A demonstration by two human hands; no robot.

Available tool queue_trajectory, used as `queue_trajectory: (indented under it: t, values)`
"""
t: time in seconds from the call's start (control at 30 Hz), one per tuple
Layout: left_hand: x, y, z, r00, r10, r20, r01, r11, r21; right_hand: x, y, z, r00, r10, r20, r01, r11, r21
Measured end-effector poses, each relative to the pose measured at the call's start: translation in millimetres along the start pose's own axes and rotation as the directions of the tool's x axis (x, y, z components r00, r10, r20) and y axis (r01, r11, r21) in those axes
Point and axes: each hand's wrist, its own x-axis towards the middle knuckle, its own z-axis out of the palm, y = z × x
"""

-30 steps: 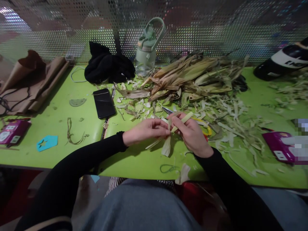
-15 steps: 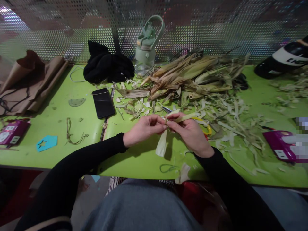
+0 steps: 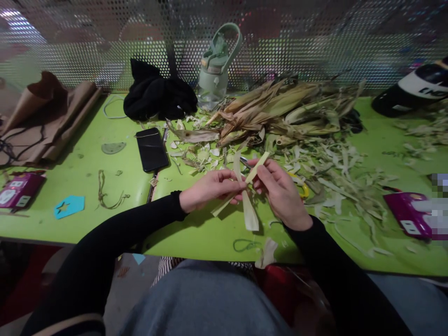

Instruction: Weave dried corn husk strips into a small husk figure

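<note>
My left hand pinches crossed pale strips of corn husk at their middle, thumb on top. One strip hangs down toward me, and others stick out to the lower left and upward. My right hand has thumb and fingers closed on the upper right end of a strip, just beside the crossing. Partly hidden behind the right hand are scissors with a yellow handle. Beyond both hands lies a pile of dry corn husks with many loose shreds around it.
A black phone, a clear protractor and a blue paper piece lie left on the green table. At the back stand a green-lidded bottle and black cloth. Purple boxes and a dark bottle are right.
My right hand has turned and moved slightly right, now gripping a strip's upright end. The husk strips have spread into a cross, with one end now pointing lower left. My left hand stays nearly in place.
</note>
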Motion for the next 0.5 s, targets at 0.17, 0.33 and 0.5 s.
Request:
queue_trajectory:
  t: [0.17,0.33,0.5]
  values:
    - [3.7,1.3,-2.3,0.991,0.048,-0.126,-0.062,0.993,-0.103,-4.1,-2.2,0.1,0.945,-0.285,-0.162,0.247,0.944,-0.221]
    - [5.8,2.6,-5.4,0.975,0.105,-0.196,-0.137,0.977,-0.162,-9.7,-6.1,2.2,0.778,-0.613,0.139,0.563,0.581,-0.587]
    - [6.3,1.8,-4.9,0.970,0.093,-0.224,-0.143,0.965,-0.222,-9.1,-1.8,5.5,0.626,-0.637,0.449,0.705,0.217,-0.676]
